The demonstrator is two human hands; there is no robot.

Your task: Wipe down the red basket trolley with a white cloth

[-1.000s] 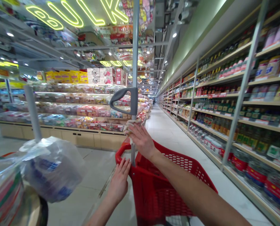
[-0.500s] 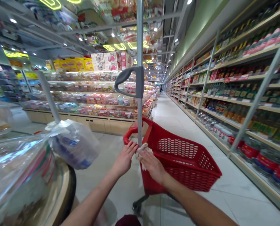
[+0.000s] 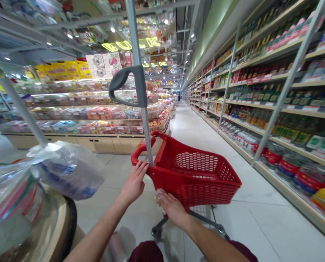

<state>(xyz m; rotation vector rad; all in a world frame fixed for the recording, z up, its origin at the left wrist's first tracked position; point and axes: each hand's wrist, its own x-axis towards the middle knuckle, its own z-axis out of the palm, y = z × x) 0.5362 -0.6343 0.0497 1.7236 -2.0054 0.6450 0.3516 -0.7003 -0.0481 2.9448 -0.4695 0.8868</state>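
A red plastic shopping cart (image 3: 169,182) with a perforated basket stands in front of me on the tiled floor. My left hand (image 3: 133,183) grips the red rim at the base of the cart's handle, fingers laid over the top. Lower down, my right hand (image 3: 172,207) presses a crumpled whitish cloth (image 3: 159,195) against the lower near side of the cart, close to its frame. Most of the cloth is hidden under the fingers. A metal pole (image 3: 148,142) with a grey loop grip (image 3: 141,87) rises from the cart's handle end.
Close on the left is a rounded display stand (image 3: 60,222) with clear covers and a plastic bag (image 3: 69,169) hanging by a pole. Shelves of bottles (image 3: 271,98) line the right side. Bulk-goods racks (image 3: 97,112) stand behind the cart, and an aisle (image 3: 183,116) runs ahead.
My right hand has moved the cloth down from the top rim to the cart's lower side. My left hand stays at the rim. The view has shifted, so the cart appears further left.
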